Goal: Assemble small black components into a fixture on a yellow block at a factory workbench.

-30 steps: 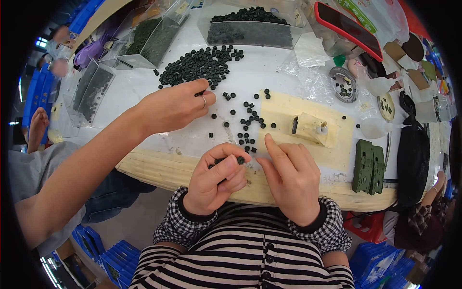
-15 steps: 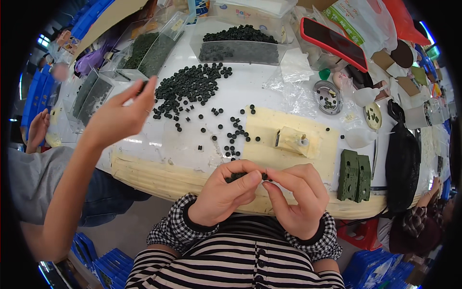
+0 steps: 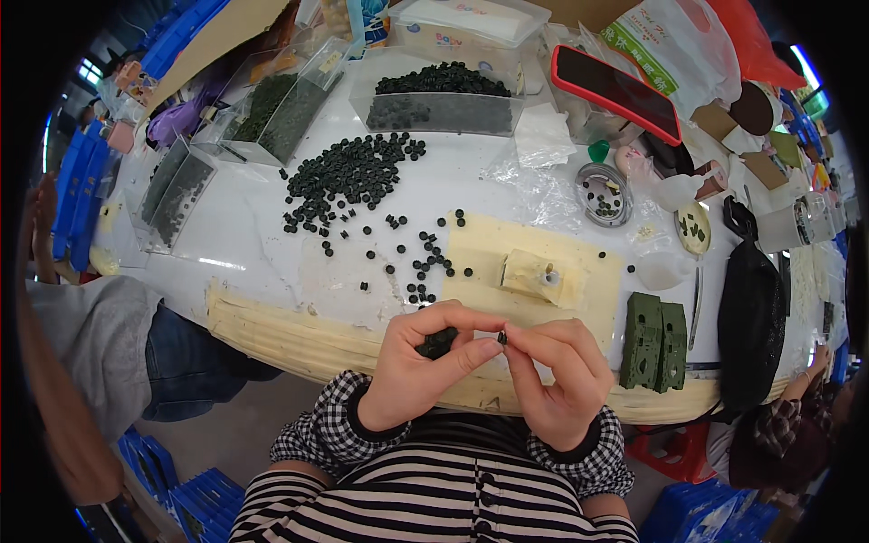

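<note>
My left hand (image 3: pixel 434 362) and my right hand (image 3: pixel 566 376) meet at the near table edge. Their fingertips pinch a small black wheel (image 3: pixel 502 337) between them. A dark clump (image 3: pixel 438 342) sits in the curled left palm; it looks like more such wheels, partly hidden by the fingers. Just beyond my hands, loose black wheels (image 3: pixel 423 264) are scattered, with a large heap of wheels (image 3: pixel 348 172) farther back. A yellowish block with a metal pin (image 3: pixel 540 274) stands on a pale yellow sheet (image 3: pixel 584 294) ahead of my right hand.
Two dark green hull-shaped parts (image 3: pixel 643 344) lie right of my hands, beside tweezers (image 3: pixel 696 308) and a black bag (image 3: pixel 751 312). Clear bins hold wheels (image 3: pixel 444 86) and green pieces (image 3: pixel 267 104). A red-cased phone (image 3: pixel 615 90) rests at the back. A co-worker (image 3: pixel 95 344) sits at left.
The co-worker's arm at left has drawn back from over the table. My fingertips have turned the small wheel between them, and the left fingers have opened out a little around the clump.
</note>
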`<action>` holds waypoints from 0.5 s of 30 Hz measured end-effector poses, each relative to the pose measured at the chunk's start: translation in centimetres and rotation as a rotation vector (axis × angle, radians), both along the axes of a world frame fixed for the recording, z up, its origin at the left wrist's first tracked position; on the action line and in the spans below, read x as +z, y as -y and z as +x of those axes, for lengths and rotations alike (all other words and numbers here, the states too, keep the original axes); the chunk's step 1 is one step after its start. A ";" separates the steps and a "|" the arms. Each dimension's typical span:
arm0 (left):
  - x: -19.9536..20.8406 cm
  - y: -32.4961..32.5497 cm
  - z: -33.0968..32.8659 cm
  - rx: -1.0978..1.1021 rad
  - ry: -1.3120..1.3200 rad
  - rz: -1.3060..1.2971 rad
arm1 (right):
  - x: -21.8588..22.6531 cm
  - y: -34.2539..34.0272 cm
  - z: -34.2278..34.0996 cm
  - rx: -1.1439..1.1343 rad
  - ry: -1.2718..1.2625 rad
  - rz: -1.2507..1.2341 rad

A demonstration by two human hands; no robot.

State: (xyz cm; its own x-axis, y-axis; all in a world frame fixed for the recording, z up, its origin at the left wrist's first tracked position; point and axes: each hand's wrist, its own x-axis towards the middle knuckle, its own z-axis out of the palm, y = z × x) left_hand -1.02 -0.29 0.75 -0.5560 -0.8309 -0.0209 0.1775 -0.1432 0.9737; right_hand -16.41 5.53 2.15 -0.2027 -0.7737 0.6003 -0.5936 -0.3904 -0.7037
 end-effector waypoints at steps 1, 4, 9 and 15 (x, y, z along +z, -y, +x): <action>0.0 0.0 0.0 0.012 0.016 -0.046 | -0.1 0.0 0.0 0.002 0.004 -0.005; -0.3 0.1 0.0 0.034 0.014 -0.093 | -0.2 0.0 0.1 -0.005 0.011 0.004; 0.1 0.2 0.2 0.126 0.091 -0.254 | -0.2 -0.4 0.3 0.038 0.118 0.094; 0.2 0.3 0.2 0.189 0.127 -0.371 | -0.7 -0.6 0.4 0.153 0.232 0.187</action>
